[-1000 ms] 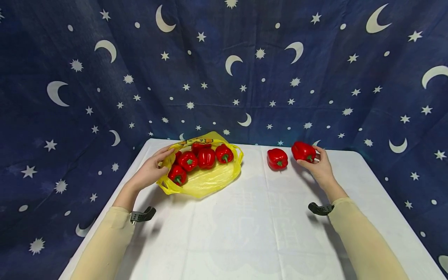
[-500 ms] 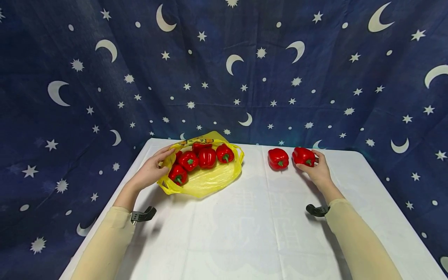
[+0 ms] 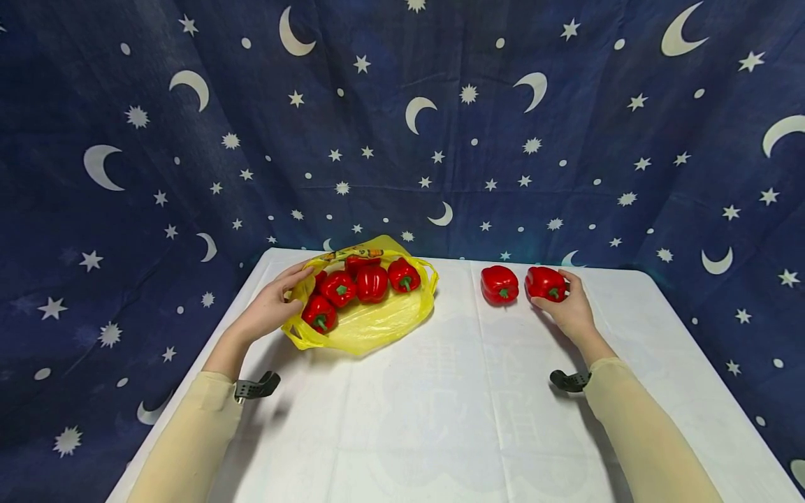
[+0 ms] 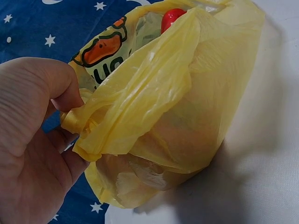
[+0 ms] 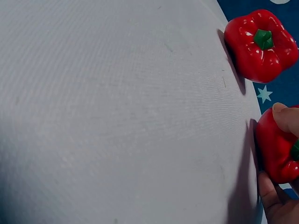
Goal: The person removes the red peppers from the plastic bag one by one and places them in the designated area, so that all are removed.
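Observation:
My left hand (image 3: 267,306) pinches the left edge of a yellow plastic bag (image 3: 374,327) lying on its side. Several red bell peppers (image 3: 372,283) with green stems are inside its wide mouth. In the left wrist view, thumb and fingers grip a gathered fold of the bag (image 4: 163,102). Toward the table's far right, my right hand (image 3: 575,311) holds a red bell pepper (image 3: 543,283) at the tabletop, thumb on one side and fingers on the other. Just left of it, a small gap apart, stands another red bell pepper (image 3: 499,286), untouched.
A white cloth covers the table (image 3: 428,412). Right behind its far edge hangs a dark blue curtain (image 3: 377,175) with moons and stars, which also surrounds both sides. Dark straps (image 3: 571,381) sit on both wrists.
My right hand has lowered the bell pepper to the tabletop, beside the other one, and still holds it. The left hand and the bag have stayed in place.

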Demonstrator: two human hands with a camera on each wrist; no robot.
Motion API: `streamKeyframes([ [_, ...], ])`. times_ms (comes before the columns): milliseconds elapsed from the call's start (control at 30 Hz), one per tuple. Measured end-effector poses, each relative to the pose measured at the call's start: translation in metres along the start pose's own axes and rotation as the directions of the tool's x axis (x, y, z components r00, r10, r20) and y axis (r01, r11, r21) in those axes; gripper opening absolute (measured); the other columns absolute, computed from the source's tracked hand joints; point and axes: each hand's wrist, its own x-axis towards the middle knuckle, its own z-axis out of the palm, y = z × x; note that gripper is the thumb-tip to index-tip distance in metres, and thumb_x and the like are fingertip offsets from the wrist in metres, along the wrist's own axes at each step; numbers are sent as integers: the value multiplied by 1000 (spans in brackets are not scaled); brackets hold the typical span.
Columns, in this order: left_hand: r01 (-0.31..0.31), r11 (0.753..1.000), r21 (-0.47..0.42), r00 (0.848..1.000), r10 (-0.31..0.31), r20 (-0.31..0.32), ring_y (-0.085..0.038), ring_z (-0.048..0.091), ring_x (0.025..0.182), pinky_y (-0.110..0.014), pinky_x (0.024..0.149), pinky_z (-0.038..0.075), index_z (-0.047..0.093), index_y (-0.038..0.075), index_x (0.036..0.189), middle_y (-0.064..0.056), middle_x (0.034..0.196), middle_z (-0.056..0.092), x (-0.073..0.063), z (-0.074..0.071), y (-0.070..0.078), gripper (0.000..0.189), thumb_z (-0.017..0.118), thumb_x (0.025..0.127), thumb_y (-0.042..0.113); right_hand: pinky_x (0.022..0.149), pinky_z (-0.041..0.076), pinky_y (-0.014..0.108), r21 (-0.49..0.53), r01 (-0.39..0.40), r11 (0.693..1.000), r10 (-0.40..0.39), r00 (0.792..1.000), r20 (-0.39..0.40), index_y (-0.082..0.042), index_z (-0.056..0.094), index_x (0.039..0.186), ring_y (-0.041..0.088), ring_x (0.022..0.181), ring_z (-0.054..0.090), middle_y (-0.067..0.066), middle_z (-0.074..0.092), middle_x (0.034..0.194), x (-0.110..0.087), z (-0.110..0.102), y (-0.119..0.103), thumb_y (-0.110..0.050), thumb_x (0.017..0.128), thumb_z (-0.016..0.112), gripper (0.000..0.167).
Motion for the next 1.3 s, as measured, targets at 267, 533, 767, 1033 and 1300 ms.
streamKeyframes([
  [267, -8, 1000, 7, 1000, 8, -2, -32, 26, 150, -55, 114, 35, 40, 17, 159, 3, 168, 22, 0, 1, -1, 72, 60, 92, 3, 108, 37, 66, -20, 14, 1000, -14, 1000, 12, -3, 13, 161, 54, 140, 31, 34, 30, 155, -1, -1, 2, -19, 90, 79, 98],
  [533, -9, 1000, 21, 1000, 9, -4, -32, 25, 151, -56, 115, 33, 39, 17, 159, 3, 168, 22, 1, 1, -2, 72, 60, 92, 3, 107, 37, 66, -22, 9, 1000, -9, 1000, 20, -4, 11, 162, 54, 140, 31, 34, 29, 156, -1, -2, 4, -20, 90, 79, 100],
  [767, -25, 999, 22, 1000, 26, -3, -31, 26, 150, -55, 116, 32, 39, 16, 159, 2, 168, 23, 2, 1, -2, 70, 58, 93, 2, 108, 34, 67, -36, 4, 999, -3, 1000, 9, -5, 4, 164, 54, 142, 28, 35, 24, 158, -1, -3, 3, -21, 89, 78, 106],
  [1033, -20, 999, 31, 1000, 20, -1, -32, 26, 150, -56, 116, 32, 39, 16, 159, 2, 168, 23, 2, 1, -2, 70, 58, 94, 3, 106, 38, 65, -48, 19, 999, -18, 999, 31, -5, 2, 164, 56, 139, 32, 35, 24, 158, -2, -6, 4, -24, 89, 80, 110],
  [1300, -10, 1000, 24, 1000, 9, 4, -32, 26, 151, -55, 115, 33, 39, 16, 160, 2, 168, 22, 3, 1, 0, 70, 58, 93, 3, 107, 40, 64, -40, 32, 999, -31, 999, 37, -6, 2, 164, 53, 137, 35, 34, 27, 157, -12, -18, -3, -38, 91, 77, 109],
])
